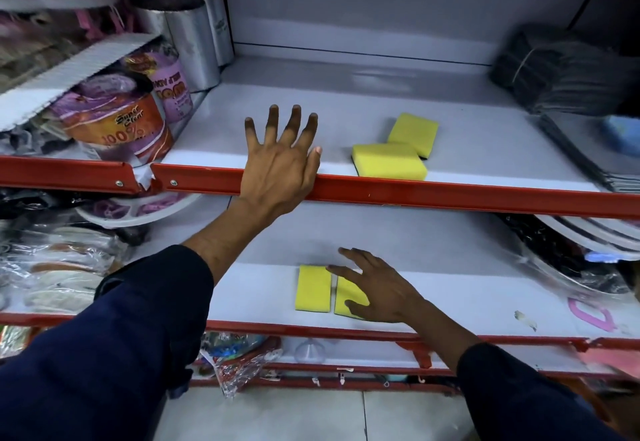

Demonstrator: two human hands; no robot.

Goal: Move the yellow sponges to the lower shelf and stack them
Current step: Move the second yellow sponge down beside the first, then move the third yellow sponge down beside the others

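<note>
Two yellow sponges lie on the upper shelf (485, 163): the front sponge (389, 160) at the red edge, the rear sponge (414, 132) just behind it, touching. On the lower shelf (467, 298) two more yellow sponges lie flat side by side: the left one (312, 288) bare, the right one (346, 296) partly under my right hand (377, 288), fingers spread over it. My left hand (280, 163) rests open, fingers spread, on the upper shelf's red front rail (450, 196), left of the upper sponges.
Packaged scrubbers (117, 125) and silver rolls (194, 42) crowd the upper shelf's left. Dark bundled sheets (568, 69) fill its right. Plastic-wrapped goods (62, 267) sit left on the lower shelf, trays (595, 232) on its right. More packets (239, 354) hang below.
</note>
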